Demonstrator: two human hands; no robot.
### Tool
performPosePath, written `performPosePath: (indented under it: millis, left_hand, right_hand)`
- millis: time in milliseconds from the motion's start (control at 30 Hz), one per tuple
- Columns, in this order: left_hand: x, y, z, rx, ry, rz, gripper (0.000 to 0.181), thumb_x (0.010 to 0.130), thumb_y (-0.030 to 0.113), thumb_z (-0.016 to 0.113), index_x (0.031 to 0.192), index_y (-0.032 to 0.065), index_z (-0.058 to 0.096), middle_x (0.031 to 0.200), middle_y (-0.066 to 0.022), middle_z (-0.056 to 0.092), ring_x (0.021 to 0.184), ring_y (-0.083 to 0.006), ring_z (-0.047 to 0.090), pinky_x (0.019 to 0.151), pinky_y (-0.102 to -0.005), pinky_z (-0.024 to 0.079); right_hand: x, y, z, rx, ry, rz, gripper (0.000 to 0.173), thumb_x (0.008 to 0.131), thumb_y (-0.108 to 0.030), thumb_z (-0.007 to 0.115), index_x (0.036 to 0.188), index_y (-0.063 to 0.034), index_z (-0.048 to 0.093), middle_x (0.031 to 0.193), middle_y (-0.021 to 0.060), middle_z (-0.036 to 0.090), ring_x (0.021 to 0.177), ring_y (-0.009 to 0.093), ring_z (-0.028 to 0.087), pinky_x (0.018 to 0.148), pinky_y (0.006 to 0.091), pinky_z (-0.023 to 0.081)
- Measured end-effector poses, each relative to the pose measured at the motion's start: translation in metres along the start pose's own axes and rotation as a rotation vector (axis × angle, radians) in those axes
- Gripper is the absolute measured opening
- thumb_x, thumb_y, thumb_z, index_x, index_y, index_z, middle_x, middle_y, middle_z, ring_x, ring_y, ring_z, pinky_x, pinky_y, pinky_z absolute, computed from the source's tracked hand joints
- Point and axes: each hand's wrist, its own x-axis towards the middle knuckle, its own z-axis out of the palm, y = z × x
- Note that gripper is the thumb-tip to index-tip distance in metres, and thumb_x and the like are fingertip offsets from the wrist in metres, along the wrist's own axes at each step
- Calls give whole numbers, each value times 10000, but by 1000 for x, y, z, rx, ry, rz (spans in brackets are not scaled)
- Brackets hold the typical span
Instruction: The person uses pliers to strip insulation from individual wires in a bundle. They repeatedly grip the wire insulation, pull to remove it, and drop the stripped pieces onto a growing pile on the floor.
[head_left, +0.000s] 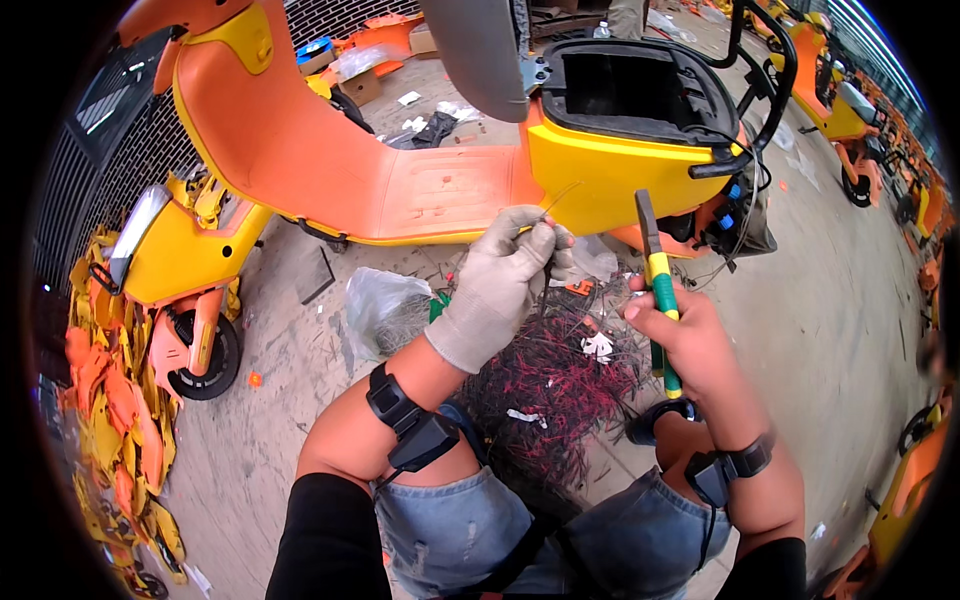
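My left hand (504, 281), in a pale knit work glove with some fingertips bare, pinches a thin wire (562, 196) whose end sticks up; a dark strand hangs below the fingers. My bare right hand (679, 326) grips pliers (661, 292) with green and yellow handles, their dark jaws pointing up. The hands are apart. Behind them stands an orange and yellow electric scooter (450, 187), its seat tipped up over an open black storage box (626, 94). On the floor between my legs lies a heap of black and red wire scraps (562, 382).
A clear plastic bag (379, 311) lies left of the heap. A second scooter (191, 255) stands at left beside piled orange and yellow body panels (120, 420). A cardboard box (360, 86) is behind the scooter; more scooters (836, 112) line the right.
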Motion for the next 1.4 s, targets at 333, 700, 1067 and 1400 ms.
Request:
performPosePath:
  millis: [333,700,1067,1400]
  left_hand:
    - [4,-7,-8,210,15,33,219,1002,151,584,1161,21,509,1031,-103,638,894,-165,622,838,-310,524]
    - [2,-5,0,476,-92,22,114,962,60,610,1061,40,557,957,-27,620,892,-107,613,798,-258,513]
    - [-2,-2,8,638,-90,-16,137,914,34,666,1027,13,591,928,-16,636,841,-65,586,740,-231,500]
    - [-8,7,14,1056,-148,-6,112,962,95,597,1013,-4,607,799,-45,640,749,-94,606,693,-261,507]
  right_hand:
    - [-5,0,6,-104,-263,-29,132,813,-52,690,916,25,721,1285,123,565,1102,204,587,943,330,461]
    - [-6,5,4,-133,-298,-63,144,820,-60,707,929,34,719,1229,111,565,991,194,608,862,300,486]
    - [-8,1,3,-193,-303,-70,127,834,-88,722,877,30,704,1059,88,610,933,188,604,869,305,472]
    - [-10,-2,8,-361,-208,-56,205,831,-123,734,804,62,649,995,124,618,875,223,611,811,330,482]
